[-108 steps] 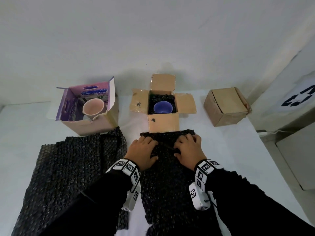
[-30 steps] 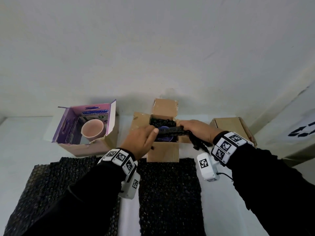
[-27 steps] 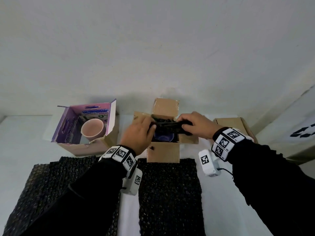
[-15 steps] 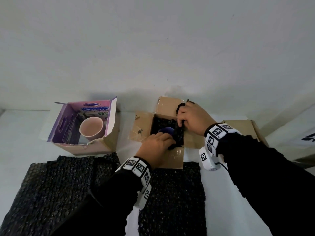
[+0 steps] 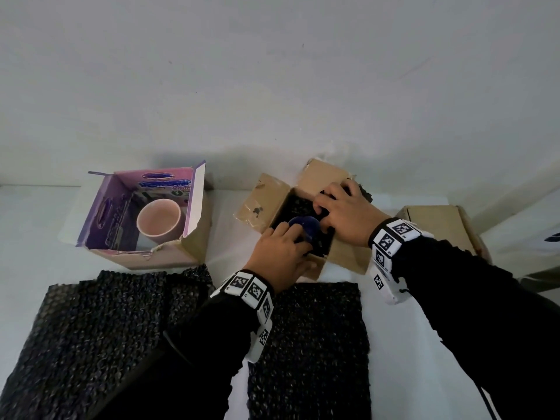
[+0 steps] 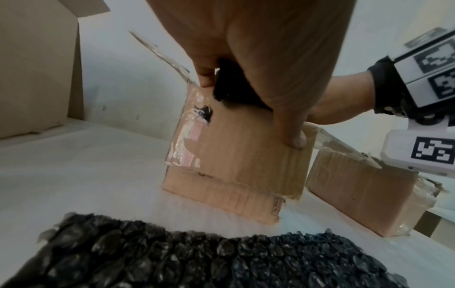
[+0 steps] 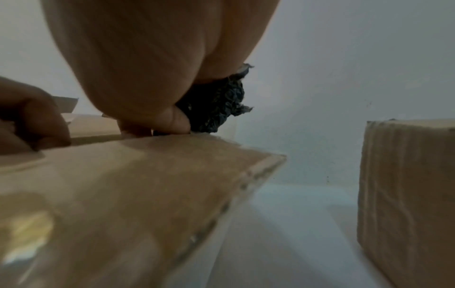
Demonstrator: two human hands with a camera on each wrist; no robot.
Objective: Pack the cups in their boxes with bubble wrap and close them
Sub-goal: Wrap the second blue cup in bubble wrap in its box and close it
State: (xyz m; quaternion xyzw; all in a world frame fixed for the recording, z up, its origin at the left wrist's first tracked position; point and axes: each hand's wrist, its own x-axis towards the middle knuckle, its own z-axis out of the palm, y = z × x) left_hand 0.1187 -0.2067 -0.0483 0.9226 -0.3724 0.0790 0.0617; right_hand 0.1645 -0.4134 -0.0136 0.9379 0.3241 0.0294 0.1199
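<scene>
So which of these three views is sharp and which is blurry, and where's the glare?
Head view: sharp, dim, with wide-angle bending at the edges. Left wrist view: brown box fairly crisp, tape glare on its front, left hand soft. Right wrist view: blurriest, with the box flap smeared and shiny.

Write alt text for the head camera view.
Both hands, left hand and right hand, tuck black bubble wrap around a blue cup inside an open brown cardboard box. A pink cup stands in a purple-lined box to the left.
</scene>
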